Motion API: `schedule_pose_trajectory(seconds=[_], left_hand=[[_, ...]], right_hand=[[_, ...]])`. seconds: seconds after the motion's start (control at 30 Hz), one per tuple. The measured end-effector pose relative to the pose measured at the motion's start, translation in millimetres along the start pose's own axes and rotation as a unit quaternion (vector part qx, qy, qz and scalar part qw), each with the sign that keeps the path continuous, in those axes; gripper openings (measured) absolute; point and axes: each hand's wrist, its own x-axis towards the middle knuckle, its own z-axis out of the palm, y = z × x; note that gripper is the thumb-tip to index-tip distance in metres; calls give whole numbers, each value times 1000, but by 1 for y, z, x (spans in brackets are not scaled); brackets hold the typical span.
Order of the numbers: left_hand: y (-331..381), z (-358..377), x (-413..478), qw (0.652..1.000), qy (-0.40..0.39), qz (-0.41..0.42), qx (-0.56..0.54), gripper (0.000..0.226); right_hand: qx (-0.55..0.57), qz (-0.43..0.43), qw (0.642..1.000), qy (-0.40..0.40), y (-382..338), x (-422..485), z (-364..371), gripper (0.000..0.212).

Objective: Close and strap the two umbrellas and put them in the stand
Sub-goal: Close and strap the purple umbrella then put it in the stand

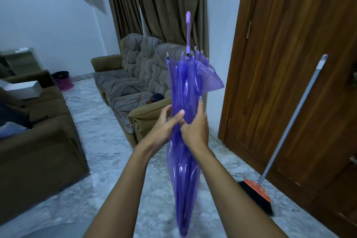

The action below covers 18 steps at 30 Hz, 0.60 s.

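A purple see-through umbrella (183, 160) is folded and held upright in front of me, with its pale purple handle (188, 31) pointing up and its tip low near the bottom of the view. My left hand (164, 127) grips the folded canopy from the left at about its middle. My right hand (195, 127) wraps round the same spot from the right. The canopy's upper edge flares loose to the right, above my hands. A second umbrella and a stand are not visible.
A brown patterned sofa (131, 83) stands behind the umbrella, and a brown armchair (38, 141) sits at the left. A wooden door (289, 63) fills the right side, with a broom (289, 121) leaning on it. A pink-and-black basket (62, 81) sits on the marble floor (108, 160).
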Motion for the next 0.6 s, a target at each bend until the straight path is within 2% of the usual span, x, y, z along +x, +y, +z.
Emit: schedule_pose_trajectory(seconds=[0.1,0.17,0.27,0.37,0.43,0.6], left_hand=[[10,2,0,992,71,100,16,26],[17,-9,2,987,115,109,-12,17],[20,-34,5,987,127,84,-43,37],[28,-42,-4,986,129,71,-77,41],[29,-42,-5,986,131,71,-81,40],[22,-41,-7,973,198,113,-19,27]], right_hand=[[17,-50,996,-71,-13,-11,15,79],[45,-86,985,-145,-20,-14,14,80],[179,-88,954,-222,-31,-13,6,69],[262,-39,937,-227,-46,-16,4,42],[249,-34,943,-220,-48,-16,5,22],[151,-65,969,-183,-48,-10,1,18]])
